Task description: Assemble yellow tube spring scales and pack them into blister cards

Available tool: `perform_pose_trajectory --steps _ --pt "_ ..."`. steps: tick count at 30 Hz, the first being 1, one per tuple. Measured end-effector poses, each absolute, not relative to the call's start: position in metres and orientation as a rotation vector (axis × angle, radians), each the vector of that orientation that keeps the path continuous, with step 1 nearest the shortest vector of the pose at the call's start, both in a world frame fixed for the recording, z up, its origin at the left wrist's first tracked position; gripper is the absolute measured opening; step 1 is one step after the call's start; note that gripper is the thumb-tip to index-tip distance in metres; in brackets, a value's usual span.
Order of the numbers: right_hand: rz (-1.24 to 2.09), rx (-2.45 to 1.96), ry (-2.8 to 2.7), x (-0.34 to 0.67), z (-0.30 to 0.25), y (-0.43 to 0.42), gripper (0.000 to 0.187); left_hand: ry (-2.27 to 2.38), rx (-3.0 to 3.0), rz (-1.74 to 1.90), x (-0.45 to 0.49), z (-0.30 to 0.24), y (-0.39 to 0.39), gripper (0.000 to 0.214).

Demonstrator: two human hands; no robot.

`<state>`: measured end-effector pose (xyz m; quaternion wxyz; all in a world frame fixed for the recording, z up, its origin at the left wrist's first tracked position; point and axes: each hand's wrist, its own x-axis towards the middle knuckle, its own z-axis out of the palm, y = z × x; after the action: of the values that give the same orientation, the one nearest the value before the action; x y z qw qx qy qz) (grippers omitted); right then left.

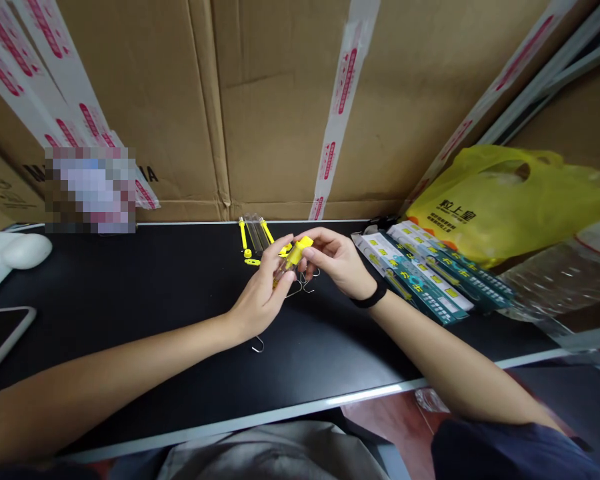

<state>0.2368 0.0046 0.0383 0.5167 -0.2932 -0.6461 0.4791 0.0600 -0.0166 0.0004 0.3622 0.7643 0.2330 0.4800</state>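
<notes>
Above the middle of the black table, my left hand (pixel 263 290) is closed round a clear tube with a yellow top (pixel 296 252), which tilts up to the right. The fingers of my right hand (pixel 337 260) pinch its yellow end. Part of the tube is hidden behind my fingers. Several metal hooks (pixel 308 288) lie beneath my hands, and a single hook (pixel 259 345) rests nearer the front edge. Just behind my left hand are yellow rods (pixel 243 235), clear tubes (pixel 255 233) and small yellow plastic parts (pixel 251 262).
Printed boxes (pixel 415 277) lie at the right beside a yellow plastic bag (pixel 520 200). A phone or tablet (pixel 3 340) and a white rounded device (pixel 25 252) sit at the left. Taped cardboard (pixel 275 113) stands along the back of the table (pixel 180 393).
</notes>
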Motion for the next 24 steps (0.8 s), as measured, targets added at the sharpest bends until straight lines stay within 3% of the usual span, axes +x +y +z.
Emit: perform_pose_trajectory --steps 9,24 --pt "1.252 -0.729 -1.514 0.238 0.040 0.001 0.030 0.600 2.074 1.287 0.062 0.004 -0.011 0.047" --pt "1.107 -0.703 -1.620 0.241 0.047 0.000 0.028 0.543 1.977 1.223 0.058 0.003 -0.007 0.049"
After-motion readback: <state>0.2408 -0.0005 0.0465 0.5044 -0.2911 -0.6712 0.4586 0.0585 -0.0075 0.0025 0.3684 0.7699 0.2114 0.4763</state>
